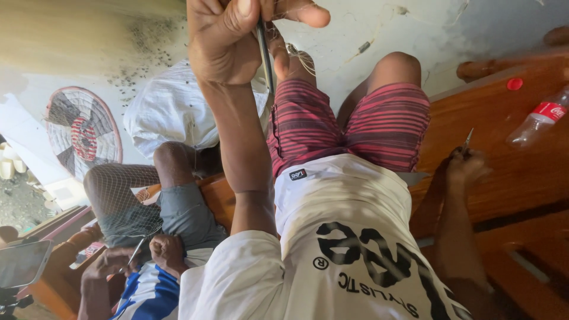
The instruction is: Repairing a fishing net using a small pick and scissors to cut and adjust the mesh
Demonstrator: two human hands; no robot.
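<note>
Two hands busy, well apart. Left hand (228,38), raised at top centre, closed in a pinch round a thin dark needle (264,50), thumb out to the right. Just beside it, pale twine (300,57) looped loosely against the knee in striped shorts (355,121); cannot tell whether tied to the needle. Far to the right, right hand (468,169) closed round a small metal blade (467,140), tip up, resting over the bench (510,184).

Looks like the middle of a pass with the needle through the twine, the blade kept ready and idle. Calls next, most likely, for a steady pull to take up slack without snagging on the knee, and for bringing the blade hand nearer only if a cut is wanted.

Round about, from the left: a phone (21,262) on a stand at the edge; another person's hands (145,253) on a small tool, fine net (115,201) draped over that person's knees; a fan (83,131) lying flat; a white sack (172,109). Underfoot, a pale, cracked, stained floor (379,26). On the right, reddish-brown wood, with a red cap (514,83) and a clear bottle (539,121) lying on its side near the far end.
</note>
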